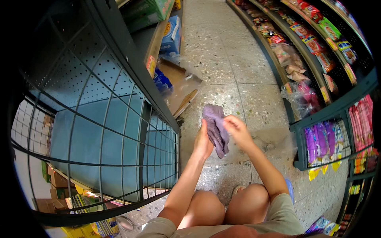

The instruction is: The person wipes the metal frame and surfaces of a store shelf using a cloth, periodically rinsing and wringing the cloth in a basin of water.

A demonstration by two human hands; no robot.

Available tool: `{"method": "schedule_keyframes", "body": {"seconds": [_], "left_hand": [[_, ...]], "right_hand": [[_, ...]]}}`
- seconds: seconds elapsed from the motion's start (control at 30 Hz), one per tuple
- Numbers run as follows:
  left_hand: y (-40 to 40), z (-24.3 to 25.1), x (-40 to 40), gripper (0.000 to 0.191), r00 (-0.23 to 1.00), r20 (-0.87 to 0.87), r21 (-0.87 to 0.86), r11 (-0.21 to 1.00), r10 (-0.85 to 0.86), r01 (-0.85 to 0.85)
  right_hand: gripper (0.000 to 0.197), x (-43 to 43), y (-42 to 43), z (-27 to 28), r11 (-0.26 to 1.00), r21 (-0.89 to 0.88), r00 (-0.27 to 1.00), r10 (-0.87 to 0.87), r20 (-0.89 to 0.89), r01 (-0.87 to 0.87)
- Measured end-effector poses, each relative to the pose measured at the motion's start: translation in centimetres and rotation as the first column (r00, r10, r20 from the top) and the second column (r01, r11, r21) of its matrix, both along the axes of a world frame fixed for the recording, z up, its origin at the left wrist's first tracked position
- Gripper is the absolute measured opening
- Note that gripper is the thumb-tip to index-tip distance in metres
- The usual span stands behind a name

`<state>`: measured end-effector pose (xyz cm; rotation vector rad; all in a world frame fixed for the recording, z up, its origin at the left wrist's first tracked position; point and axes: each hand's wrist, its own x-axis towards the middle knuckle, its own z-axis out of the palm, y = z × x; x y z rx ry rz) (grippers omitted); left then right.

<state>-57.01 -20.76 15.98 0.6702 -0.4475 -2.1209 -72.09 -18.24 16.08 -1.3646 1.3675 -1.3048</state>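
Note:
A crumpled purple-grey cloth (215, 128) hangs between my two hands, above the speckled floor and in front of my bent knees. My left hand (204, 141) grips its left edge, with the thumb pointing up along the fabric. On the cloth's upper right side, my right hand (237, 128) has its fingers curled at the edge, slightly blurred; the fingertips seem to pinch the fabric, though the contact is partly hidden.
A dark metal shelf with a wire-grid side (101, 128) stands close on the left. Beyond it, an open cardboard box (174, 73) with plastic film juts over the floor. Shelves of packaged snacks (312, 44) curve along the right, with a rack of purple packets (321, 142) nearer.

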Motion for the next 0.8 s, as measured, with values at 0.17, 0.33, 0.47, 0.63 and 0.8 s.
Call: {"method": "schedule_keyframes", "body": {"seconds": [0.17,0.33,0.47,0.63,0.8], "left_hand": [[-0.2,-0.9,1.7,0.055,0.987,0.078,0.096,0.984,0.140,-0.147],[-0.6,-0.6,1.0,0.052,0.979,0.130,0.050,0.985,0.157,-0.164],[-0.2,3.5,-0.9,0.067,0.908,0.399,-0.087,0.991,0.128,-0.101],[0.5,4.5,0.7,0.063,0.694,0.689,-0.277,0.961,0.208,-0.012],[4.5,3.5,4.8,0.031,0.109,0.939,-0.340,0.927,0.326,0.158]], "right_hand": [[0.016,-2.1,-1.5,0.2,0.914,0.297,0.668,-0.406,0.624,0.278],[0.015,-5.3,-3.5,3.4,0.979,0.126,0.765,-0.204,0.610,0.161],[0.015,-4.8,-3.9,6.7,0.994,-0.008,0.992,-0.107,0.067,0.108],[0.016,-3.9,-3.7,11.2,0.995,-0.089,0.999,-0.049,-0.011,0.048],[0.016,-4.4,-4.9,11.6,0.975,-0.195,0.994,-0.105,0.028,0.109]]}}
